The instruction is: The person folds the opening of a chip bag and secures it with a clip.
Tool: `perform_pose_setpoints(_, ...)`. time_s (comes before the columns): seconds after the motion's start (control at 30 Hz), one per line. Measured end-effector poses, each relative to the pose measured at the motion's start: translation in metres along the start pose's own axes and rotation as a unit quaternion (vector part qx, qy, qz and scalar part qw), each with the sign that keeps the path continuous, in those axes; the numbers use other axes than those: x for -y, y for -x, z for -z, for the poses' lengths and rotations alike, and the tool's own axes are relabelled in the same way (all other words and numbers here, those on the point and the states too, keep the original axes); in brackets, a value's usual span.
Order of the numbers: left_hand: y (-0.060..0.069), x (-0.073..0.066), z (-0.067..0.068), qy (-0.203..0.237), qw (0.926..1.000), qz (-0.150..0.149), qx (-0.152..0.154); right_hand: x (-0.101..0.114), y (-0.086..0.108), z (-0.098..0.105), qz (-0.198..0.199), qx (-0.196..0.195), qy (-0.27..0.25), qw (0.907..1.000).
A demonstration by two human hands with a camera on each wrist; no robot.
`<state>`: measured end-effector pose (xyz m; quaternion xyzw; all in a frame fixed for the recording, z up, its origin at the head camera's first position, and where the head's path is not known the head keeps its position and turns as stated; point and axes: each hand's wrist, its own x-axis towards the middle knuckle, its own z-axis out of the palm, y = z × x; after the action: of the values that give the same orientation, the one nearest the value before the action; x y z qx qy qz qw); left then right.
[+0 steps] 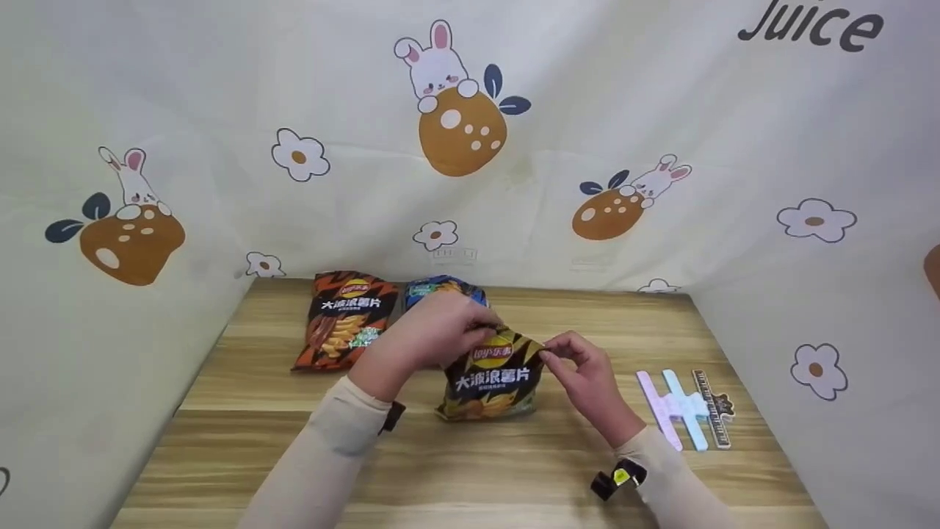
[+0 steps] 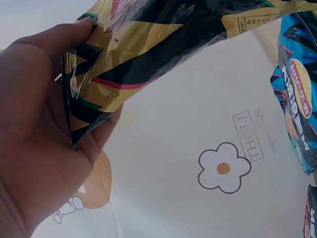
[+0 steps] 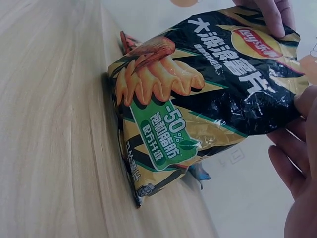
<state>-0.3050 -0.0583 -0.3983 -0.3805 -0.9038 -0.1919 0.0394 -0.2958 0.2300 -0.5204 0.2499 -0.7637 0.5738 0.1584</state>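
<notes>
A black-and-gold bag of potato chips (image 1: 488,382) stands upright on the table, its printed front toward me. My left hand (image 1: 440,327) pinches the bag's top edge near the left corner. In the left wrist view, the thumb of that hand (image 2: 44,99) lies on one face of the bag (image 2: 143,44) and its fingers go behind. At the top right corner, my right hand (image 1: 591,378) pinches the bag between thumb and fingers. The right wrist view shows the bag (image 3: 213,114) tilted in the frame, with both hands at its top edge. Whether the top is sealed cannot be told.
A red-and-black chip bag (image 1: 349,323) lies at the back left of the wooden table (image 1: 294,448). Behind the left hand is a blue chip bag (image 1: 448,286), partly hidden. To the right lie pink (image 1: 664,411), light blue (image 1: 687,411) and clear-brown (image 1: 712,408) bag clips.
</notes>
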Motion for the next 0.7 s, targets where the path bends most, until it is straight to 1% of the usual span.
perform_pose_setpoints(0.1,0.0009,0.0016,0.0008,-0.004,0.9999,-0.008,-0.010,0.0016,-0.0017,-0.0007,0.020,-0.012,0.032,0.9992)
perform_pose_setpoints(0.2,0.0014,0.0027,0.0020,0.003,0.9999,-0.009,-0.013,0.0019,-0.0026,-0.0013,0.034,-0.019,0.042,0.9984)
perform_pose_setpoints(0.37,0.0008,0.0039,0.0038,0.026,0.9996,-0.004,-0.003,0.0013,-0.0023,-0.0020,0.059,-0.024,0.045,0.9969)
perform_pose_setpoints(0.47,0.0002,0.0051,0.0035,0.033,0.9994,-0.003,0.001,-0.0008,-0.0023,-0.0020,0.094,-0.017,0.062,0.9935)
perform_pose_setpoints(0.5,-0.0003,0.0056,0.0033,0.035,0.9994,-0.004,0.003,-0.0016,-0.0025,-0.0014,0.109,-0.011,0.073,0.9913)
perform_pose_setpoints(0.57,-0.0008,0.0061,0.0030,0.036,0.9993,-0.004,0.006,-0.0039,-0.0031,0.0000,0.146,0.003,0.102,0.9840)
perform_pose_setpoints(0.63,-0.0009,0.0064,0.0031,0.040,0.9992,-0.004,0.008,-0.0053,-0.0037,0.0010,0.185,0.015,0.134,0.9735)
perform_pose_setpoints(0.7,-0.0012,0.0066,0.0027,0.042,0.9991,-0.008,0.008,-0.0063,-0.0047,0.0015,0.225,0.022,0.163,0.9603)
